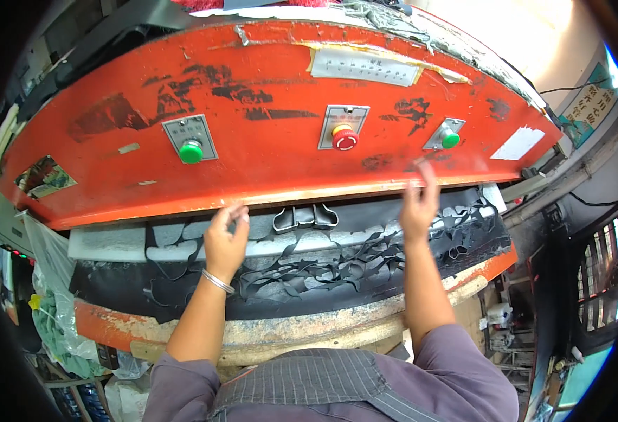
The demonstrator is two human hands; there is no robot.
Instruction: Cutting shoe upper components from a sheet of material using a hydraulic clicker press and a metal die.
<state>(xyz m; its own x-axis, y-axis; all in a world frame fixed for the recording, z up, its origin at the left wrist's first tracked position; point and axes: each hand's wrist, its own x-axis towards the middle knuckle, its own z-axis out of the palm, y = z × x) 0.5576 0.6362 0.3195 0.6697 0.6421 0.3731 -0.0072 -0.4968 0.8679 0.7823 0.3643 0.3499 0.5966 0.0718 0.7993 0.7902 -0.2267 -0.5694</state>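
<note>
My left hand [225, 236], with a silver bangle at the wrist, is raised in front of the lower edge of the red press head [267, 162]. Its fingers are loosely bent and apart, holding nothing. Farther right, my right hand [419, 204] reaches up with fingers apart and slightly smeared, just below and left of the right green push button [450, 138]. A gap separates it from that button. Between my hands, a metal-edged cutting die [305, 217] stands on black sheet material at the press opening, its far side partly under the head.
Thin black offcut strips [316, 271] lie tangled over the bed. Another green button [191, 152] and a red emergency-stop button [345, 138] sit on the press front. A worn wooden rail [267, 349] runs along the near edge. Clear plastic bags [59, 295] hang at left.
</note>
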